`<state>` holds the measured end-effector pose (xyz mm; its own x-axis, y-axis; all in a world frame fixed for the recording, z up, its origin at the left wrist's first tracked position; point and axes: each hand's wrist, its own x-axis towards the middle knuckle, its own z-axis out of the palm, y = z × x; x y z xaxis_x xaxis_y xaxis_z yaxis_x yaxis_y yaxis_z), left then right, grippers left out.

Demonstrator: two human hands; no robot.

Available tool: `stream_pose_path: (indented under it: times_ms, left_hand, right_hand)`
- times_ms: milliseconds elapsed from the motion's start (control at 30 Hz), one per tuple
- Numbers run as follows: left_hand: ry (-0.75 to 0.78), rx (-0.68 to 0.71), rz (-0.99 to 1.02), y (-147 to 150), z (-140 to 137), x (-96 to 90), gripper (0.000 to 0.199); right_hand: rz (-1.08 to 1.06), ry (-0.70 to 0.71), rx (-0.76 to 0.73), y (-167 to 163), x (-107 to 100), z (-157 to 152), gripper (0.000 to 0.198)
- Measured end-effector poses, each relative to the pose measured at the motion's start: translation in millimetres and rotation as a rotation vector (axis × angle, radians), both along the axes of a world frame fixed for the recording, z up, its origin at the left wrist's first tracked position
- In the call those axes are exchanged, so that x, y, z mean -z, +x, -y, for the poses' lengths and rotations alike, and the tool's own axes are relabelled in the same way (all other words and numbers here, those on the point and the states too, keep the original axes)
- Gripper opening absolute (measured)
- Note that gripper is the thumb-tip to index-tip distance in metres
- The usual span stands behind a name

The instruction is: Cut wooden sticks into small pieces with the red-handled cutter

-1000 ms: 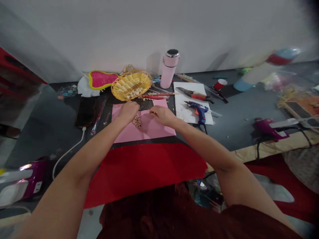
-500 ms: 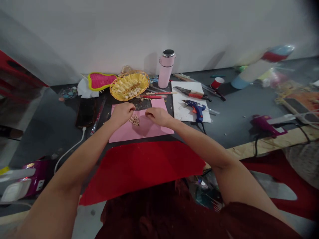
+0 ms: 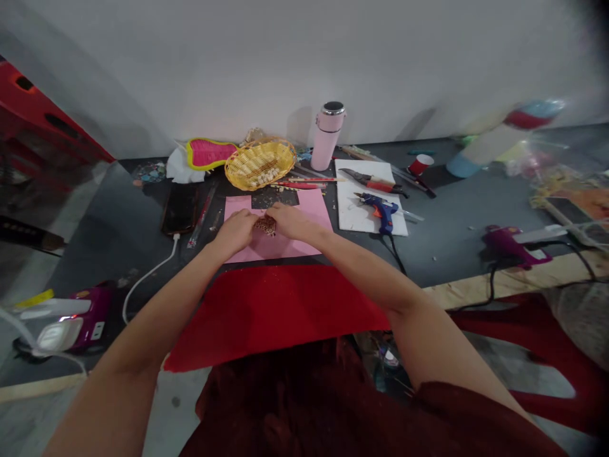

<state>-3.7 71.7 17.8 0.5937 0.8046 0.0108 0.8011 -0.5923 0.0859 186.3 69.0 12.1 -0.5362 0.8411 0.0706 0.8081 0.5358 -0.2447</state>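
Note:
A round cluster of small beige pieces, like cut stick ends [image 3: 266,225], sits over the pink paper [image 3: 285,249]. My left hand [image 3: 240,228] grips its left side with curled fingers. From the upper right, my right hand [image 3: 284,219] is closed on the same cluster. Both sets of fingertips are partly hidden, and the pieces are too small to make out singly. The pink paper has a notch at its far edge, with crumbs on the dark table there. Just beyond my hands stands a yellow woven basket [image 3: 247,166] holding small pale pieces.
A pink bottle [image 3: 326,139] stands near the wall. Right of the paper, a white board [image 3: 349,216] bears pliers [image 3: 375,183] and a blue glue gun [image 3: 383,211]. A phone [image 3: 179,209] with a white cable lies left. Red cloth [image 3: 285,304] covers the near edge.
My right hand has moved in to the cluster, and my hands are closer together. The view has shifted slightly, so the table items appear further right.

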Motion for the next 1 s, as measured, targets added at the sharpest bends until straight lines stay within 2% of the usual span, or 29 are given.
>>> stream_pose_path:
  times_ms: [200, 367, 567, 700, 867, 1000]
  left_hand:
    - [-0.04, -0.043, 0.083, -1.3, 8.0, -2.4, 0.032]
    - [-0.047, -0.066, 0.033, -0.8, 9.1, -6.0, 0.034]
    - [-0.055, -0.062, 0.015, -7.6, 21.1, -8.9, 0.032]
    - [-0.054, -0.025, 0.047, -8.3, 24.2, -5.9, 0.031]
    - [-0.032, -0.021, 0.097, -3.5, 21.3, 0.5, 0.028]
    - [-0.037, -0.071, 0.1, 1.0, 17.5, 1.5, 0.02]
  right_hand:
    - [-0.005, 0.024, 0.02, -1.7, -2.1, 5.8, 0.027]
    - [0.045, -0.009, 0.104, -9.7, -7.9, -4.2, 0.029]
    - [0.056, -0.017, 0.026, -3.8, -6.9, -3.1, 0.024]
    - [0.015, -0.019, -0.035, 6.9, -4.6, 10.5, 0.026]
    - [-0.135, -0.034, 0.045, 14.4, -3.1, 40.0, 0.031]
    - [-0.25, -0.036, 0.116, 14.9, 2.7, 55.3, 0.031]
